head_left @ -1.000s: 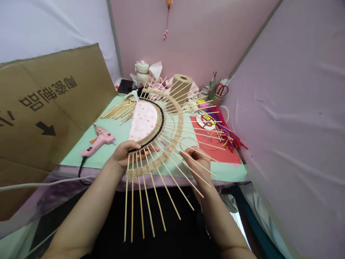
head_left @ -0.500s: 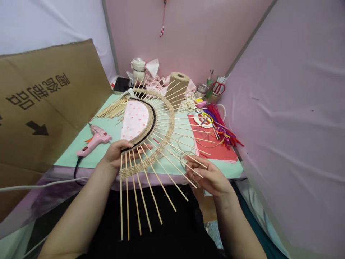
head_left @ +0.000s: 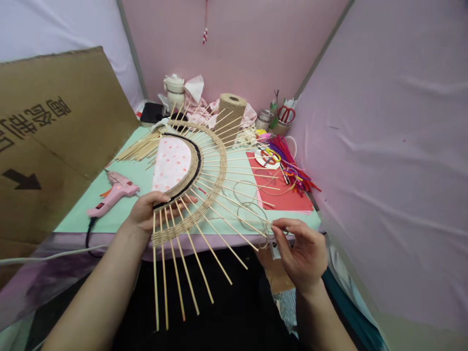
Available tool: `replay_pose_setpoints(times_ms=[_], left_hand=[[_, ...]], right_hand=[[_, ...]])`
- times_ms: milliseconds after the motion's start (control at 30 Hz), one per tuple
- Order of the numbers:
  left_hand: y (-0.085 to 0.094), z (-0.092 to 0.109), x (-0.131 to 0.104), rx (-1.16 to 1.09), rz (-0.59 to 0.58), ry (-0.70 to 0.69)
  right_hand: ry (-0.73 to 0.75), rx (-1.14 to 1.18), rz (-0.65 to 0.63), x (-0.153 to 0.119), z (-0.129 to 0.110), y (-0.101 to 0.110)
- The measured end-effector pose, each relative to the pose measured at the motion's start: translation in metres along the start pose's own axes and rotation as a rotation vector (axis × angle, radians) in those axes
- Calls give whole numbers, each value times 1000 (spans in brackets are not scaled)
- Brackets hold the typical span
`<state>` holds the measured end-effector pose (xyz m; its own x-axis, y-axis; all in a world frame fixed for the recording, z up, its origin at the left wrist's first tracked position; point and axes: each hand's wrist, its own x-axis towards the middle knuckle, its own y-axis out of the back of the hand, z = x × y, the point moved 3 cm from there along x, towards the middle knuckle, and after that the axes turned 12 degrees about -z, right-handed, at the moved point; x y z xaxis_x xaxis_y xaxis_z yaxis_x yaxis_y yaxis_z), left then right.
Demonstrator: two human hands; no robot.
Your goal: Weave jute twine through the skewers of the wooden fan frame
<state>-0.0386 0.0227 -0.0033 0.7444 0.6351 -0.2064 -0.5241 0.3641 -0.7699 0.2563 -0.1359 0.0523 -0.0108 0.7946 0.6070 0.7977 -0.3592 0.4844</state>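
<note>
A half-round woven fan frame with thin sticks radiating from it is held over the table's front edge. Its centre is a pink dotted cloth panel, bordered by tan cord and a black band. My left hand grips the lower left corner, thumb on top and fingers beneath the sticks. To the right, my right hand pinches thin twine near the stick tips, its fingertips pressed together. Loops of this twine trail across the table toward the woven band.
A pink glue gun lies at left before a large cardboard sheet. Behind are loose sticks, a twine spool and a white bottle. Red paper and colourful pipe cleaners lie at right.
My right hand has moved right, away from the sticks, drawing the twine out straighter. The whole view has shifted a little; my left hand keeps its hold on the frame.
</note>
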Motion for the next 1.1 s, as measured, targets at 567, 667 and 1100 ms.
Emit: replay_pose_setpoints(times_ms=[567, 667, 1100], left_hand=[[-2, -8, 7, -26, -95, -11], [-4, -10, 9, -27, -114, 5], [-8, -8, 12, -80, -154, -42]], right_hand=[[-478, 456, 158, 32, 52, -84], [-496, 481, 60, 63, 55, -113], [-455, 395, -156, 97, 58, -131]])
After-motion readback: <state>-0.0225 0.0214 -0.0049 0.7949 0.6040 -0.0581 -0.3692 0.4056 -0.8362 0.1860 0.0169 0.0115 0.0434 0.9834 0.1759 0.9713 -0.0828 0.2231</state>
